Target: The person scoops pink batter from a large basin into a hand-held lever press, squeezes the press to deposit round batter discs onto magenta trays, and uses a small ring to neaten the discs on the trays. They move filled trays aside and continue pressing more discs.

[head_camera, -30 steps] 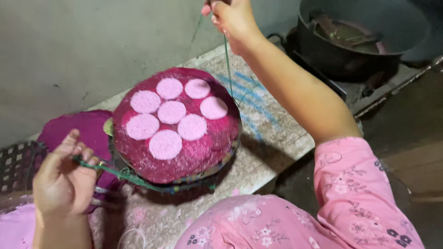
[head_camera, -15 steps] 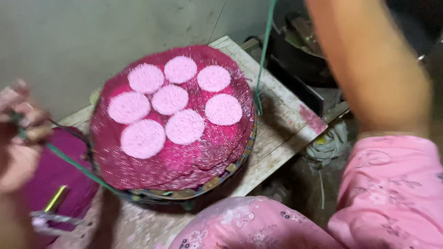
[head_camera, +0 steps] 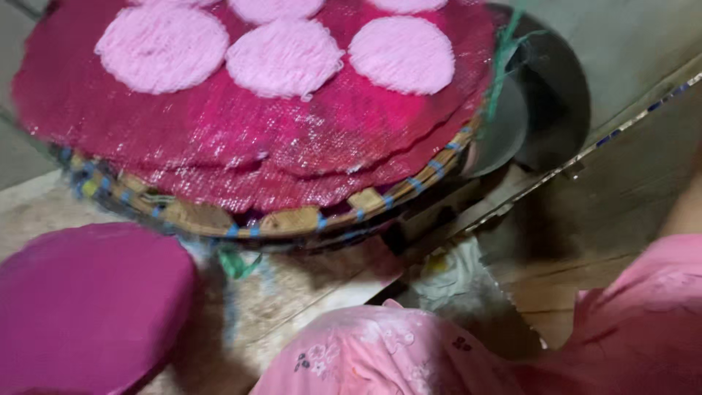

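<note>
A round woven tray with a bamboo rim bound in blue fills the upper part of the head view. Stacked magenta mesh sheets lie on it, and pale pink round noodle discs rest on the top sheet. A green cord runs up from the tray's right rim and out of frame. Neither of my hands shows; only my pink floral sleeve at the right and pink clothing at the bottom are in view.
A magenta round cover lies at the lower left on a worn table top. A dark metal pot sits behind the tray's right rim. A crumpled pale rag lies below the table's edge.
The view has dropped and closed in on the tray, which now looms larger and higher. Both hands, earlier holding the green cord at left and top right, have left the frame.
</note>
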